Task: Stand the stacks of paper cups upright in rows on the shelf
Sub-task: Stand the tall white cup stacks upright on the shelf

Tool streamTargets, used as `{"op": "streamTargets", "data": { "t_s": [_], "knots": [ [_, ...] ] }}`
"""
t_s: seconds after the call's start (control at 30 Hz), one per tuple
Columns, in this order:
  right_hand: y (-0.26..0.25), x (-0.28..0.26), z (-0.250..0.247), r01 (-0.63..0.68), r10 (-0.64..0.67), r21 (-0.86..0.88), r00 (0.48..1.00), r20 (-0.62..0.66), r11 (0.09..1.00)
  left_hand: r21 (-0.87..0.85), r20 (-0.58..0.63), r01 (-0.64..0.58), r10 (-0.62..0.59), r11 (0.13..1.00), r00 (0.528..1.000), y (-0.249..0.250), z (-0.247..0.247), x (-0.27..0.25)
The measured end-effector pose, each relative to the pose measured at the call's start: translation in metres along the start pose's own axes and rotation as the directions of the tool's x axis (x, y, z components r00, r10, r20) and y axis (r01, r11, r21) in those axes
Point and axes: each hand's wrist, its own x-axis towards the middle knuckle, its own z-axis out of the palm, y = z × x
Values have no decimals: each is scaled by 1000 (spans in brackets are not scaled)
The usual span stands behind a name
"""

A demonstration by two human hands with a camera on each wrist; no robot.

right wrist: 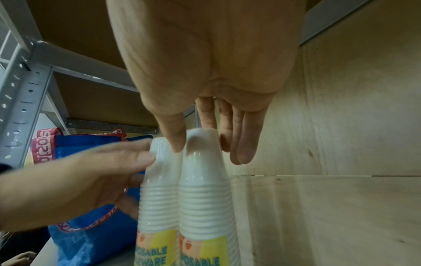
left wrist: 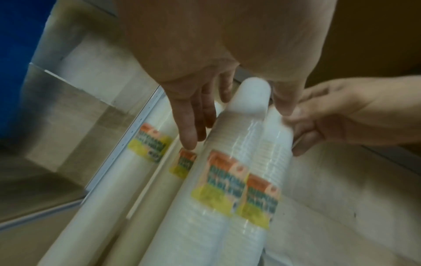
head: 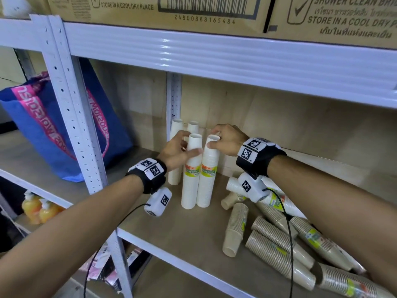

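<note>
Several white paper-cup stacks stand upright at the back left of the wooden shelf (head: pixel 163 231). My left hand (head: pixel 191 144) lies around the top of the front left stack (head: pixel 191 179), thumb across its front, straight fingers behind; in the left wrist view this hand (left wrist: pixel 237 124) is blurred against that stack (left wrist: pixel 227 153). My right hand (head: pixel 212 138) pinches the top cup of the front right stack (head: pixel 209 179), thumb in front and fingers behind, as the right wrist view of this hand (right wrist: pixel 205 151) and stack (right wrist: pixel 205 189) shows. Two more stacks (head: pixel 176 130) stand behind them.
Several wrapped stacks of brown and white cups (head: pixel 279 250) lie in a heap on the shelf's right, under my right forearm. A blue bag (head: pixel 64 130) stands beyond the metal post (head: pixel 73 117). Cardboard boxes (head: pixel 154 9) sit on the shelf above. Soap bottles (head: pixel 38 209) are below left.
</note>
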Motion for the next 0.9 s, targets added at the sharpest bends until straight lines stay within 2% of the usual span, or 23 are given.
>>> {"op": "streamTargets", "data": {
  "t_s": [0.07,0.27,0.67,0.9],
  "knots": [
    [0,1,2,1,-1,0,1000,-6,1000,30,-48,-21,22,999,999,15,-5,5],
    [2,4,10,4,-4,13,1000,-5,1000,152,-6,-15,16,988,1000,28,-7,12],
    [-4,15,8,30,-30,12,999,-20,999,192,-35,-106,115,976,993,40,-24,12],
    [-15,32,12,79,-78,34,996,-38,996,196,-76,-50,66,979,995,31,-46,28]
  ]
}}
